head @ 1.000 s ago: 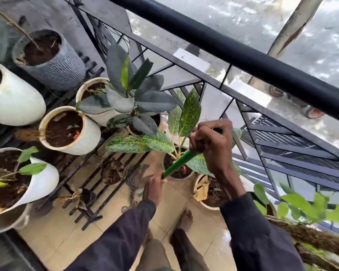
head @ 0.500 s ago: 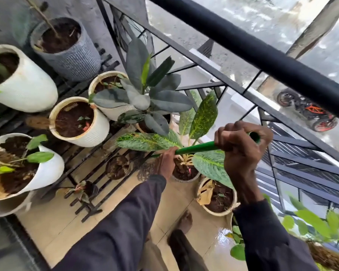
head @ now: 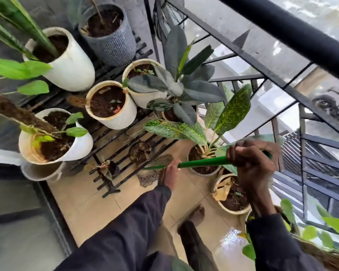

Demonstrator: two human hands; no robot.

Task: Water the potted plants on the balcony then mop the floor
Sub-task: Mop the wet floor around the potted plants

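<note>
A green mop handle [head: 202,162] runs almost level across the middle of the view. My right hand [head: 250,163] is closed around its upper end, and my left hand [head: 168,174] grips it lower down. The grey mop head [head: 155,171] lies on the beige tiled floor [head: 98,210] beside a black metal plant rack [head: 114,151]. A speckled-leaf plant [head: 231,112] in a small pot [head: 199,156] stands just behind the handle. White ribbed pots [head: 123,122] with dark soil sit on the rack.
A black balcony railing [head: 282,24] runs along the right side. A grey textured pot [head: 114,44] and tall white pots [head: 72,69] stand at the back left. A pot with a dry leaf [head: 229,194] stands by my bare foot [head: 198,213]. The tiles at lower right [head: 231,241] look wet.
The handle has swung from steeply tilted to nearly level, and both hands have shifted right along it. The mop head has slid a little on the floor. My view has tilted left.
</note>
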